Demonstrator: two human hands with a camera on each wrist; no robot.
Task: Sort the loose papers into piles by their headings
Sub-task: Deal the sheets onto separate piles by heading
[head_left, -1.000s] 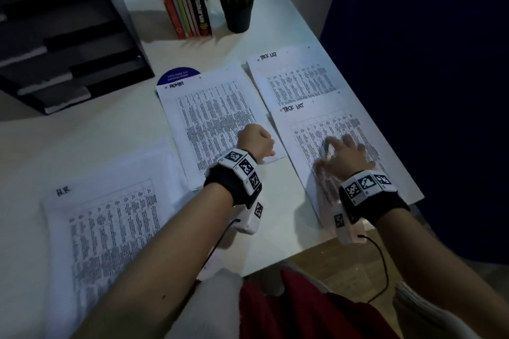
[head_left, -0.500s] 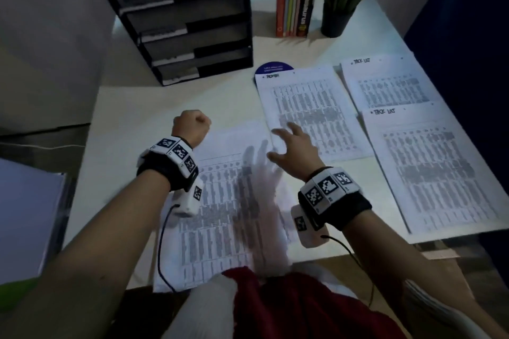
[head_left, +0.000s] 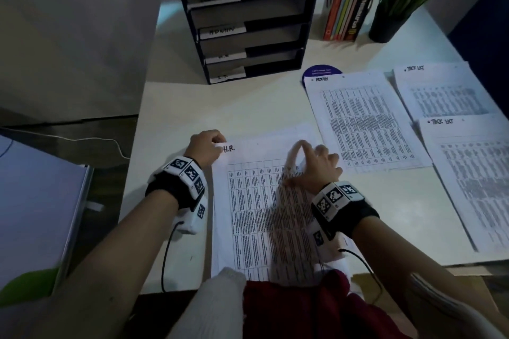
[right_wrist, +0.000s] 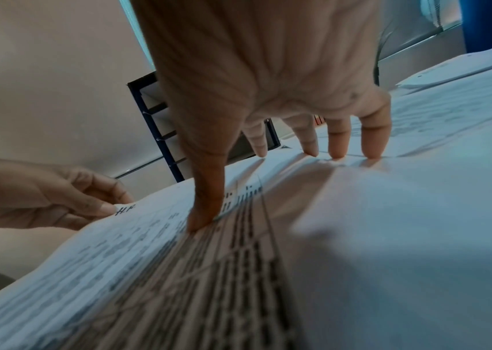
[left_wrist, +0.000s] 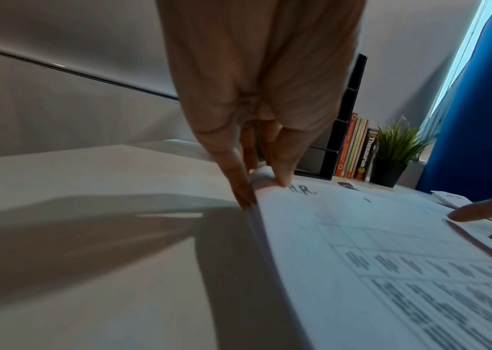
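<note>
You're on the H.R. pile (head_left: 264,201), bottom centre of the head view on the desk (head_left: 170,107), left of the admin sheet (head_left: 363,121) and the task list sheets (head_left: 468,162). Your left hand (head_left: 205,147) pinches its top-left corner; your right hand (head_left: 316,168) presses on it with spread fingers, thumb down. Next move probably needs a clean single-sheet lift. Only the left wrist view shows the stack's edge; only the head view shows the tray labels (head_left: 223,31).
</note>
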